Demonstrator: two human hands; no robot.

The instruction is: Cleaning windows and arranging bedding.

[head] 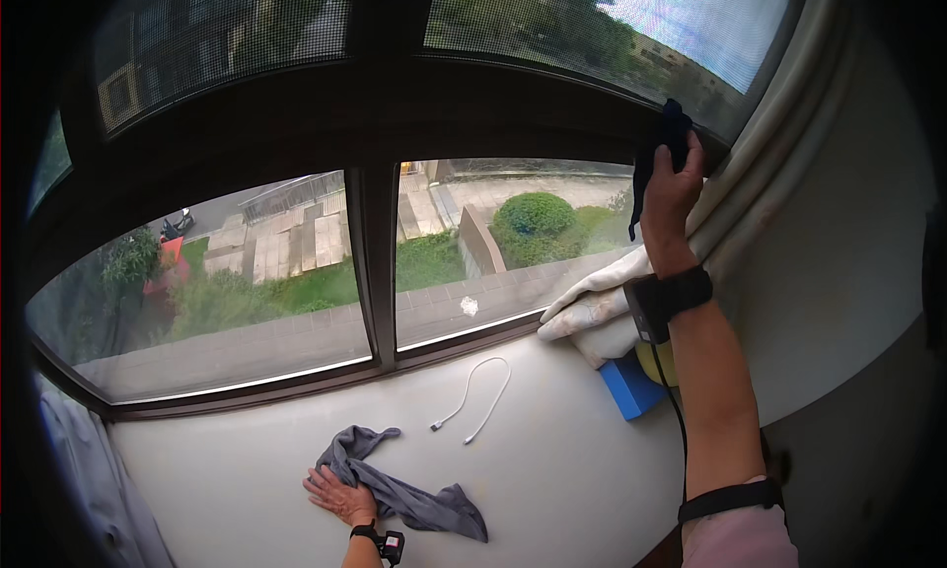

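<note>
My right hand [672,198] is raised to the dark window frame [518,113] at the right, holding a dark navy cloth [651,170] against its corner below the screened upper pane. Down on the white windowsill [244,479], my left hand [342,496] lies flat with its fingers spread, resting at the edge of a crumpled grey cloth [414,498]. Part of that palm touches the cloth; whether it presses on it or on the sill beneath, I cannot tell. A white USB cable [508,379] lies curved on the sill between the grey cloth and the window.
A cream curtain [769,146] is bunched at the right, its end on the sill. Beside it stand a blue box [629,390] and a yellow-green object [657,362], partly behind my right forearm. Another pale curtain [96,479] hangs at the left. Each wrist wears a strapped device.
</note>
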